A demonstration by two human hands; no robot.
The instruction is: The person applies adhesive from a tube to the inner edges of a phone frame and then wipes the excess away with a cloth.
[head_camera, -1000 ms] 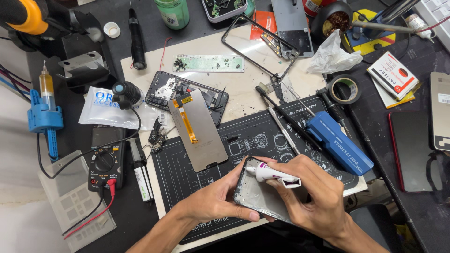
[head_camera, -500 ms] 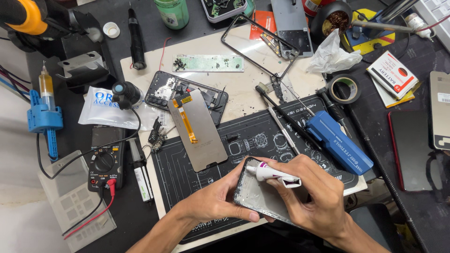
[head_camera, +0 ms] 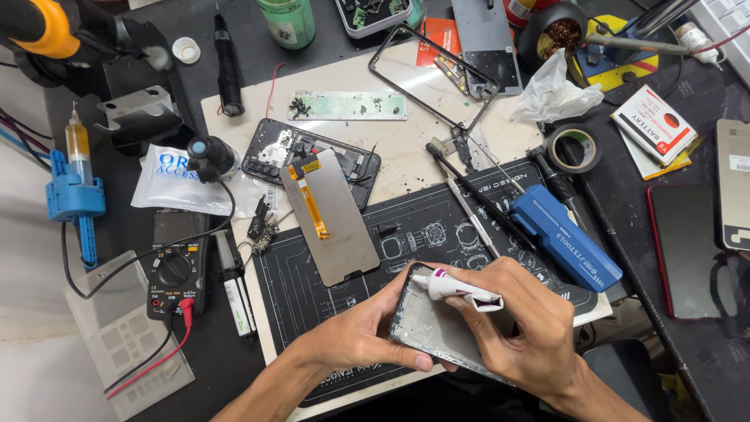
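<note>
The left hand (head_camera: 363,340) grips the near-left edge of a phone frame (head_camera: 437,328), thumb along its lower edge, holding it tilted above the dark work mat (head_camera: 391,234). The right hand (head_camera: 531,332) is closed around a small white glue tube (head_camera: 461,287), its nozzle touching the frame's top-left corner. Just beyond the left hand lies a display panel (head_camera: 336,219) with an orange flex cable. Beyond the right hand rests a blue tool case (head_camera: 566,238), with a tape roll (head_camera: 574,150) farther off on the table (head_camera: 406,152).
</note>
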